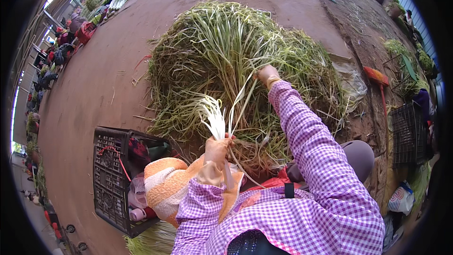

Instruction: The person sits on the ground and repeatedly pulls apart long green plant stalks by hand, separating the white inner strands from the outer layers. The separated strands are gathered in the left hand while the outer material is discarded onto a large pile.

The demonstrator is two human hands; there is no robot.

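My left hand (217, 150), low in the centre, is closed around a bunch of white plant stalks (214, 118) that fan out above the fist. Farther out and to the right, my right hand (268, 74) grips the upper part of a long pale leafy stalk (240, 104), whose lower end runs down to my left fist. Both hands seem to wear thin gloves. Beyond them lies a big heap of green leafy plants (226, 42) with brown roots at the near side. An orange and white striped towel (164, 184) lies by my left forearm.
A black plastic crate (111, 180) holding cloth and bags stands at the left. On the right are an orange broom (376, 76), plastic sheeting (350, 81), another black crate (408, 134) and a white bag (401, 198). Several people and plant piles line the far left edge.
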